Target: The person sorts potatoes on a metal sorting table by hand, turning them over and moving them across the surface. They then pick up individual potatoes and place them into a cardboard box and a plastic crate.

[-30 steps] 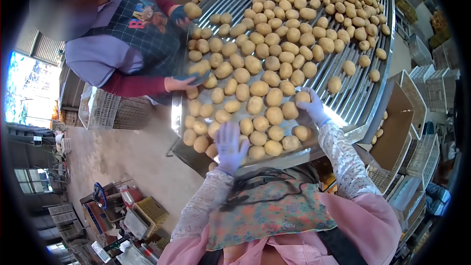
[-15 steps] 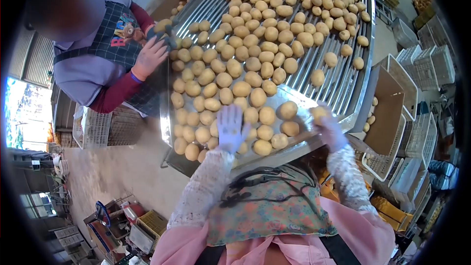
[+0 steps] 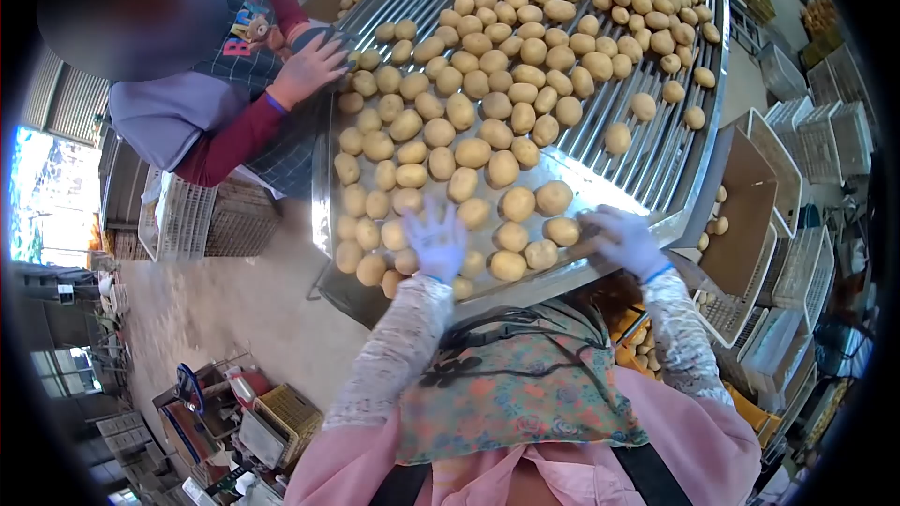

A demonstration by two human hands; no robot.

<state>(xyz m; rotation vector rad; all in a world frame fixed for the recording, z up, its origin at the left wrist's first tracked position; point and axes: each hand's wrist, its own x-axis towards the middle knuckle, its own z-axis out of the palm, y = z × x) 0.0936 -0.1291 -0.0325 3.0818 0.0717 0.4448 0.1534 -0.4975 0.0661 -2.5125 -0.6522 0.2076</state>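
Note:
Many round potatoes (image 3: 502, 169) lie on a metal sorting table (image 3: 591, 189), whose far part is a rack of parallel bars. My left hand (image 3: 436, 240), in a pale glove, rests among potatoes near the front edge, its fingers spread and nothing gripped. At the right front corner of the table is my right hand (image 3: 621, 239), also gloved, with fingers apart and no potato in it. Two potatoes lie just left of its fingertips.
Across the left side, a co-worker (image 3: 202, 103) in a checked apron reaches gloved hands to the potatoes. A cardboard-lined crate (image 3: 745, 215) with a few potatoes is at the right. White crates (image 3: 816, 145) are stacked beyond it. A yellow crate (image 3: 286, 412) stands low at left.
The potato that was in my right hand is no longer there, and that hand has opened. My left hand's fingers have spread. Some potatoes by my hands have shifted.

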